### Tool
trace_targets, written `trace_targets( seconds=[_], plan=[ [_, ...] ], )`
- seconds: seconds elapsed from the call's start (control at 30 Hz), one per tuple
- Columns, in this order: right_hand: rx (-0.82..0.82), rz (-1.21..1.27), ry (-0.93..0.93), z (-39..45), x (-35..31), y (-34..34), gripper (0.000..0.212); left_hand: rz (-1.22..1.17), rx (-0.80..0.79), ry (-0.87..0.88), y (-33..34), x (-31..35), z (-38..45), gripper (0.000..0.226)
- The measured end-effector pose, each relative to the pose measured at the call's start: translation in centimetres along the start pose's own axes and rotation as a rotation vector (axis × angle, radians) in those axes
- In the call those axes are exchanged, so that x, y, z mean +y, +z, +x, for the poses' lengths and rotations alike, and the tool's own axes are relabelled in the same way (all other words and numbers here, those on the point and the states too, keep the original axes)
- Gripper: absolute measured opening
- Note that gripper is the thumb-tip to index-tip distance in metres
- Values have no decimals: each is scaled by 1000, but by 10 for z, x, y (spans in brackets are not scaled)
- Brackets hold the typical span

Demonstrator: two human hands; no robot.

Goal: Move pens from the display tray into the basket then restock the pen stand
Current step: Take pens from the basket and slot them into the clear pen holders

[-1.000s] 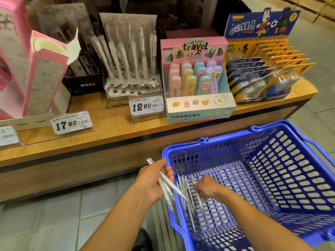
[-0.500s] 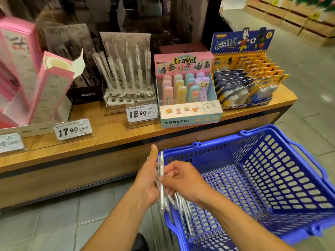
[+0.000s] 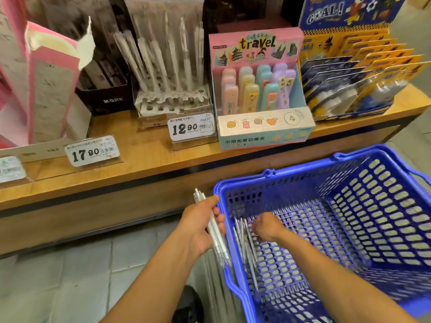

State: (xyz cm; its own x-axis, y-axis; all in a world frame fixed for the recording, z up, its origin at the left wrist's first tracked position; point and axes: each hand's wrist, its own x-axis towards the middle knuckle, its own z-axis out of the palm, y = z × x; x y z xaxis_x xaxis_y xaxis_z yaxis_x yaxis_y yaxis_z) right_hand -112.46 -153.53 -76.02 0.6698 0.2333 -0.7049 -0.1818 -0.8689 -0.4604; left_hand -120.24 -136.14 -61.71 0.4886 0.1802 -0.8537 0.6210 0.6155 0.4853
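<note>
My left hand (image 3: 198, 227) grips a bundle of white pens (image 3: 215, 231) just outside the left rim of the blue basket (image 3: 363, 164). My right hand (image 3: 267, 226) is down inside the basket, fingers curled over several loose white pens (image 3: 246, 248) lying along its left wall; whether it grips one is hidden. On the wooden shelf behind stands the pen stand (image 3: 172, 106), with several white pens upright in its back rows and empty holes in front.
The wooden shelf (image 3: 140, 159) carries pink boxes (image 3: 44, 89) at left, a black box (image 3: 105, 96), a pastel "travel" eraser display (image 3: 261, 89) and a yellow-blue "GOAL" card rack (image 3: 363, 66). Price tags 17.90 (image 3: 92, 151) and 12.90 (image 3: 191, 127) stand along its front. Grey tiled floor lies below.
My right hand left the bundle in my left hand and went back down into the basket onto the loose pens. The view has moved closer to the shelf.
</note>
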Motion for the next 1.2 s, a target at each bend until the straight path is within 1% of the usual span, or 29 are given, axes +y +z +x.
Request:
trace_targets(
  seconds=[0.03, 0.07, 0.2, 0.27, 0.4, 0.43, 0.53, 0.6, 0.67, 0.77, 0.83, 0.9, 0.93, 1.03, 1.07, 1.13, 1.2],
  plan=[
    [21, -138, 28, 12, 12, 14, 18, 4, 3, -8, -1, 0, 1, 30],
    [31, -216, 47, 20, 20, 26, 22, 3, 4, -14, -2, 1, 2, 30],
    [74, -283, 132, 36, 33, 53, 31, -5, -3, -31, -8, -1, 6, 32],
    [83, -284, 152, 39, 31, 61, 27, -3, -13, -37, -9, -1, 6, 31],
    [85, -288, 127, 36, 24, 64, 16, 4, -21, -45, -9, 0, 3, 25],
    [84, -267, 124, 34, 24, 60, 19, 12, -27, -39, -9, 0, 3, 25],
    [39, -124, 69, 21, 23, 39, 41, 21, -37, -12, -9, 0, 1, 25],
    [9, 0, -13, 2, 19, 16, 46, 8, -21, 17, -8, -1, -2, 26],
    [6, 86, -80, -22, 13, -6, 39, 9, 9, 47, -6, -2, -3, 27],
    [-5, 263, -131, -62, -2, -34, 13, 35, 2, 68, -4, -5, -6, 17],
    [-15, 403, -216, -89, -17, -44, 2, 47, -18, 80, -2, -7, -6, 13],
    [-39, 513, -321, -113, -38, -47, 4, 65, -45, 91, -1, -7, -9, 20],
    [-48, 550, -361, -122, -49, -46, 5, 76, -74, 88, 1, -7, -12, 27],
    [-47, 612, -432, -139, -80, -37, 12, 47, -228, 61, 6, -10, -20, 49],
    [-37, 623, -450, -140, -86, -33, 15, 36, -264, 73, 6, -11, -22, 52],
    [-45, 639, -481, -138, -91, -28, 17, 49, -265, 109, 5, -12, -23, 48],
    [-128, 690, -489, -128, -84, -29, 11, 75, -194, 136, 4, -13, -18, 32]
  ],
)
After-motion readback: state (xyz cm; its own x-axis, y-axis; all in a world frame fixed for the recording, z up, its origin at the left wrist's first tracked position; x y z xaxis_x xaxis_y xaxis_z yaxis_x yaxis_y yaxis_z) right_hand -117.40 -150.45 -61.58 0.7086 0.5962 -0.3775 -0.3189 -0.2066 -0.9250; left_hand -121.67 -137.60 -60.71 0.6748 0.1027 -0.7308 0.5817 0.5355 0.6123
